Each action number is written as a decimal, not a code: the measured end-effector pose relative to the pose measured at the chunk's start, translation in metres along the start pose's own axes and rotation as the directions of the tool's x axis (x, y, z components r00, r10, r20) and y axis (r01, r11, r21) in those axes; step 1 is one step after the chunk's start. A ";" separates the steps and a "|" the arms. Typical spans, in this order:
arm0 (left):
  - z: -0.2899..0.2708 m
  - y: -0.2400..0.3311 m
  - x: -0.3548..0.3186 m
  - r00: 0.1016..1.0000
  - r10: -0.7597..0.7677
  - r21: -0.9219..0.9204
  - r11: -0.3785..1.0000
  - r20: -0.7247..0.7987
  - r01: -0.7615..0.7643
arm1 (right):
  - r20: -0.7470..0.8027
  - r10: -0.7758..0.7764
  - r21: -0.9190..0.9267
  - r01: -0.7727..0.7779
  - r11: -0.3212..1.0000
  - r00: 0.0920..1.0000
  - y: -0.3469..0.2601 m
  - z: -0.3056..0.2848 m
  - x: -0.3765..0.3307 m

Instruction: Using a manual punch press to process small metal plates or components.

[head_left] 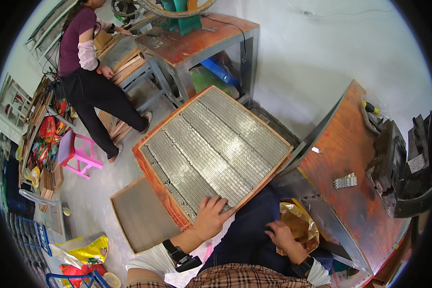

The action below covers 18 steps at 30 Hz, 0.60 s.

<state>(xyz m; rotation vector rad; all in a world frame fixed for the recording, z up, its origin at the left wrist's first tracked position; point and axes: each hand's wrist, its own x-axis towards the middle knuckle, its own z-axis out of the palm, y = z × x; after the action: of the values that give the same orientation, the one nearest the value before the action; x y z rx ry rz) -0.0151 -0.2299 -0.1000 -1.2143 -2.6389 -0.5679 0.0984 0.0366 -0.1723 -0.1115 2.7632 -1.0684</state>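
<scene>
A: Where is the wooden tray [161, 194]?
B: It lies tilted in the middle, in front of the person, packed with long rows of small metal pieces [216, 139]. What is under it I cannot tell fully.

A: And the left hand [210, 217]?
B: It rests at the near edge of the tray, between the near corner and the right corner. Its fingers are bent and slightly spread upon the pieces; whether its grip pinches one, I cannot tell.

A: How is the right hand [280, 236]?
B: It is above the dark trousers [242, 228], beside a gold foil bag [300, 221]. Its grip is half curled; what it has inside, I cannot see.

A: What is farther out?
B: To the right, a desk [333, 137] carries a ridged metal strip [345, 180] near its middle, and a dark metal machine [388, 163] along its right edge. To the left, a shallow panel [141, 213] lies partly below the tray. Behind stand a pink stool [80, 154] and a co-worker [79, 45], one hand on the wooden strips [129, 66].
</scene>
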 end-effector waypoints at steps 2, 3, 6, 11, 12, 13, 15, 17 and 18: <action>-0.002 -0.026 0.012 0.996 -0.061 0.062 0.996 -0.059 0.065 | -0.131 -0.123 0.057 0.131 0.990 0.984 -0.012 -0.019 0.000; -0.003 -0.042 0.021 0.986 -0.118 0.108 0.986 -0.114 0.130 | -0.226 -0.175 -0.009 0.178 0.984 0.958 -0.022 -0.037 -0.003; -0.005 -0.109 0.051 0.921 -0.297 0.201 0.915 -0.251 0.350 | -0.488 -0.318 -0.194 0.254 0.947 0.813 -0.061 -0.102 -0.020; -0.008 -0.205 0.092 0.815 -0.544 0.346 0.739 -0.201 0.578 | -0.749 -0.311 -0.472 -0.141 0.870 0.585 -0.036 -0.168 -0.076; -0.008 -0.214 0.100 0.788 -0.578 0.434 0.667 -0.210 0.605 | -0.787 -0.238 -0.387 -0.156 0.909 0.570 -0.054 -0.179 -0.067; -0.009 -0.222 0.107 0.789 -0.577 0.432 0.670 -0.209 0.604 | -0.787 -0.237 -0.389 -0.159 0.907 0.569 -0.042 -0.181 -0.069; -0.008 -0.232 0.117 0.691 -0.716 0.417 0.601 -0.100 0.682 | -0.869 -0.008 -0.166 -0.276 0.947 0.494 -0.016 -0.190 -0.075; -0.006 -0.235 0.121 0.674 -0.734 0.430 0.585 -0.079 0.688 | -0.864 -0.017 -0.179 -0.277 0.944 0.504 -0.013 -0.188 -0.075; -0.006 -0.236 0.124 0.659 -0.749 0.442 0.570 -0.067 0.692 | -0.825 -0.042 -0.228 -0.264 0.937 0.564 -0.016 -0.189 -0.070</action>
<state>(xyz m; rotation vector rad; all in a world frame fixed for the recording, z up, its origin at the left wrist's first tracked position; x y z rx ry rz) -0.2751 -0.2870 -0.1181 0.0270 -3.0697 0.0497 0.1311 0.1587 -0.0151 0.7246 3.6934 -0.6918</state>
